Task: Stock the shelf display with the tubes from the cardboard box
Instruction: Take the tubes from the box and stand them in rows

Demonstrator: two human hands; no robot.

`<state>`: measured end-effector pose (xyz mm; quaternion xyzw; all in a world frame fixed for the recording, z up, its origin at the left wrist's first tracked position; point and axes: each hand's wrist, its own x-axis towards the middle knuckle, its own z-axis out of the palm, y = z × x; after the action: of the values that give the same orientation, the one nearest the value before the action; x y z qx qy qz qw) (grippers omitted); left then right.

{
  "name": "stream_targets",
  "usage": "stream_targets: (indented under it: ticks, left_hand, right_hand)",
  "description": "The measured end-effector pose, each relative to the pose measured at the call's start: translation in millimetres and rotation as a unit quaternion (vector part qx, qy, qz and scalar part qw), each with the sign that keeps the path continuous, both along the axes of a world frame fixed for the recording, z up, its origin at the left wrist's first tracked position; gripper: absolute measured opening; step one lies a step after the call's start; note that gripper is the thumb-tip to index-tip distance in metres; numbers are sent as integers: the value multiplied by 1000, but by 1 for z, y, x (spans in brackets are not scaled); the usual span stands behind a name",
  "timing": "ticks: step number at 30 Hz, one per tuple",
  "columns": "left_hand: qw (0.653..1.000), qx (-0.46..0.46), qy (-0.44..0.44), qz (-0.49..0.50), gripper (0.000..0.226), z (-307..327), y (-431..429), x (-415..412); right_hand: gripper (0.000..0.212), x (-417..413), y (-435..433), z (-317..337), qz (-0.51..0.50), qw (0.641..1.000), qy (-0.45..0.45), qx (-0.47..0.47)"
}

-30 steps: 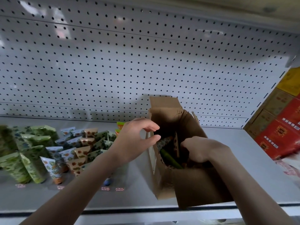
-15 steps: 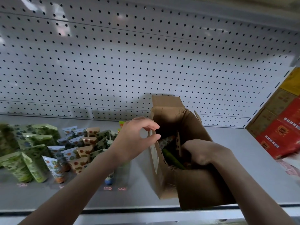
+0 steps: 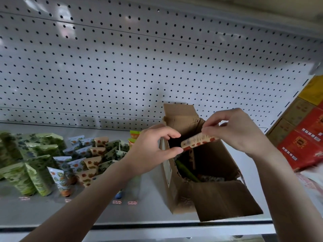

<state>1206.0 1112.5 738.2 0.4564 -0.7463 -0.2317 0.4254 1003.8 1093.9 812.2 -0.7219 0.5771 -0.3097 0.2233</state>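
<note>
An open cardboard box (image 3: 223,198) stands on the grey shelf (image 3: 87,212), right of centre. My right hand (image 3: 239,131) pinches a cream tube with red-orange spots (image 3: 199,139) and holds it level over the box mouth. My left hand (image 3: 152,147) hovers at the box's left rim with its fingers curved. Its thumb tip sits at the tube's left end without closing on it. Inside the box lie a green tube (image 3: 187,170) and other tubes, partly hidden. Several patterned tubes (image 3: 57,159) stand in rows on the left of the shelf.
A white pegboard wall (image 3: 122,67) backs the shelf. Red and yellow cartons (image 3: 304,142) are stacked at the right edge. Small price labels (image 3: 122,202) line the shelf front. Bare shelf lies between the standing tubes and the box.
My right hand has come up out of the box with the spotted tube in its fingers. My left hand stayed at the box's left rim.
</note>
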Motion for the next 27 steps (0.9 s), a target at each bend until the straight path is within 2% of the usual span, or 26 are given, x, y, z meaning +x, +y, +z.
stream_targets:
  ticks: [4,10,15,18,24,27]
  left_hand:
    - [999,-33,6,-8,37,4,1,-1]
    - [998,-65,19,17,32,11,8,15]
    - [1000,8,22,-9,16,17,20,48]
    - [999,29,29,-23,10,17,27,70]
    - [998,54,12,-27,13,20,44,114]
    - [997,60,57,-10,17,18,51,136]
  right_hand:
    - [6,14,10,12,-22,996,-91,-4]
    - [9,43,23,15,-11,984,-174,31]
    - [24,74,34,13,52,957,-278,68]
    - [22,93,39,11,106,949,-289,64]
    - [12,137,39,-7,126,959,-253,-3]
    - [12,160,43,-15,136,959,-249,-20]
